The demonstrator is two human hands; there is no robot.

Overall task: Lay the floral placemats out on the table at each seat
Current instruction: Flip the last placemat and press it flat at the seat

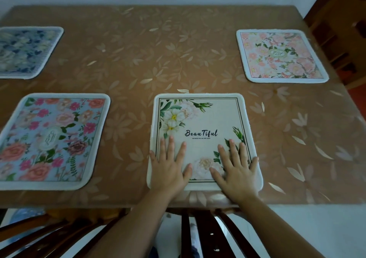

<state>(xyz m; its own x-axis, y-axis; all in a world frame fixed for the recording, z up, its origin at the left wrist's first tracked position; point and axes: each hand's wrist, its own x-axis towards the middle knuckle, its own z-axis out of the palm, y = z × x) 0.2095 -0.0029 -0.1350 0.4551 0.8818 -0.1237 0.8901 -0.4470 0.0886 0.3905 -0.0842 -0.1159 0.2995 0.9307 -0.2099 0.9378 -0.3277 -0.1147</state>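
Both hands, left and right, press flat with fingers spread on the near half of the white mat, which lies at the table's near edge. From it, the blue mat lies left, the pink mat far right, and the dark mat far left.

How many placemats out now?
4: white placemat under left hand and right hand, near centre; light blue placemat near left; dark blue placemat far left, cropped; pink placemat far right. None seems hidden.
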